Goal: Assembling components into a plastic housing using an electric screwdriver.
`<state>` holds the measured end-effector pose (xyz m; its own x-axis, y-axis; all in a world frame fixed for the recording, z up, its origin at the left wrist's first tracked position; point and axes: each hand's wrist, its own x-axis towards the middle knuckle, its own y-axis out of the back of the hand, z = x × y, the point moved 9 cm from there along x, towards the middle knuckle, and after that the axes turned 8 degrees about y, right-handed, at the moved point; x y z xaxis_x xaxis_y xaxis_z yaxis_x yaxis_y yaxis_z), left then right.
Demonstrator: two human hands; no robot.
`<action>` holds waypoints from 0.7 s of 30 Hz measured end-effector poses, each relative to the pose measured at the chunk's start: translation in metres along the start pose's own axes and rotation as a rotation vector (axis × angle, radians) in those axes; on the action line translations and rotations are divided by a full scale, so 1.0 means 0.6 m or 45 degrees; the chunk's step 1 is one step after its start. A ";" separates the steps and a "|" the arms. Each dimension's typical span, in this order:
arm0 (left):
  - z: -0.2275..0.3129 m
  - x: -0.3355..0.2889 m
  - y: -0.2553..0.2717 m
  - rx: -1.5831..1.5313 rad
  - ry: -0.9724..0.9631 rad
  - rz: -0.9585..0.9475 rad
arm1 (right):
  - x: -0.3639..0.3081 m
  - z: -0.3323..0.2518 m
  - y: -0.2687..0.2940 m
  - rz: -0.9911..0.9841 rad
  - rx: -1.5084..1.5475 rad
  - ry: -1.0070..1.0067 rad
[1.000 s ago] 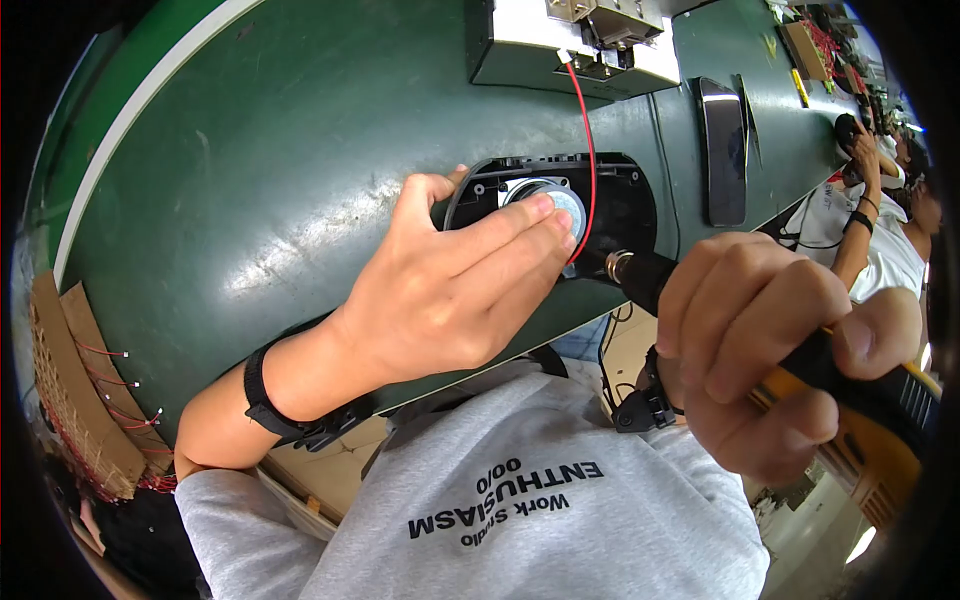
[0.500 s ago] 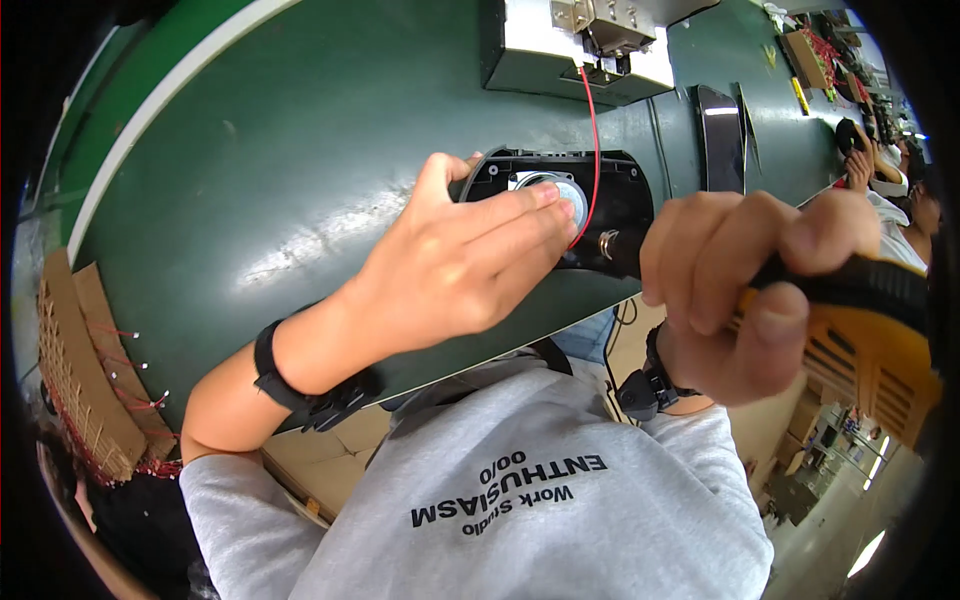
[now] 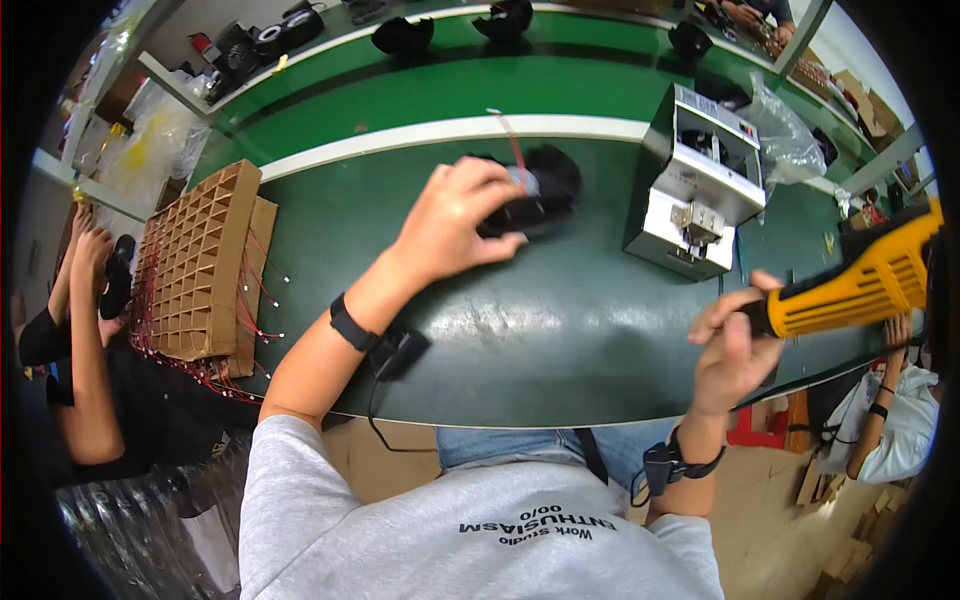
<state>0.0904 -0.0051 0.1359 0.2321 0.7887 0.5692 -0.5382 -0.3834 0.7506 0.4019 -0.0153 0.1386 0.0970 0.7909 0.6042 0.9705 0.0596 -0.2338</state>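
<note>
Over the far middle of the green bench, my left hand (image 3: 455, 220) is closed on a black plastic housing (image 3: 550, 190), thumb on the near side and fingers over the top. The housing is blurred by motion. A round silver speaker (image 3: 524, 181) shows inside it, partly hidden by my fingers, and a red wire (image 3: 514, 145) rises from it. On the right, my right hand (image 3: 738, 345) grips the black neck of a yellow and black power screwdriver (image 3: 850, 290), held up off the bench with its body pointing to the upper right.
A metal box machine (image 3: 690, 185) stands between my hands toward the back right. At left, a cardboard divider tray (image 3: 195, 265) has red wires hanging from it. Behind is a green shelf (image 3: 430, 90) with black shells (image 3: 403, 37). Other people work at both sides.
The view has swung up and back. My left hand has carried the housing away from me, left of the machine. My right hand has drawn the screwdriver away from the housing.
</note>
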 end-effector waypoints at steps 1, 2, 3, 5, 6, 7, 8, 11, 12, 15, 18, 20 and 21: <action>-0.034 0.015 0.007 0.002 0.041 0.080 | -0.011 0.017 0.002 0.012 -0.027 0.004; -0.071 0.029 0.014 0.011 0.096 0.148 | -0.019 0.038 0.001 0.023 -0.043 -0.010; -0.102 0.045 0.016 0.090 0.127 0.191 | -0.025 0.055 -0.003 -0.004 -0.089 -0.020; -0.171 0.081 0.009 0.188 0.207 0.240 | -0.032 0.075 -0.012 -0.020 -0.101 -0.103; -0.202 0.096 0.010 0.218 0.237 0.273 | -0.034 0.078 -0.018 -0.012 -0.094 -0.099; -0.223 0.112 0.004 0.281 0.271 0.295 | -0.037 0.080 -0.026 -0.064 -0.172 -0.101; -0.241 0.128 -0.003 0.340 0.302 0.318 | -0.039 0.082 -0.029 -0.113 -0.253 -0.101; -0.326 0.153 -0.019 0.271 0.400 0.349 | -0.044 0.092 -0.041 -0.247 -0.306 -0.058; -0.345 0.155 -0.029 0.255 0.443 0.349 | -0.048 0.094 -0.041 -0.280 -0.322 -0.044; -0.355 0.156 -0.028 0.269 0.512 0.443 | -0.048 0.091 -0.034 -0.270 -0.316 -0.017; -0.304 0.163 0.017 0.360 0.597 0.589 | -0.052 0.091 -0.014 -0.226 -0.382 -0.057; -0.233 0.182 0.072 0.017 0.497 0.688 | -0.050 0.099 -0.002 -0.183 -0.443 -0.091; -0.187 0.185 0.114 -0.242 0.385 0.760 | -0.048 0.096 -0.011 -0.231 -0.451 -0.113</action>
<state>-0.0119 0.1101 0.2129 -0.3691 0.5789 0.7270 -0.6425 -0.7242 0.2505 0.3800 -0.0035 0.0790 -0.0872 0.8373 0.5397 0.9876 0.0017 0.1570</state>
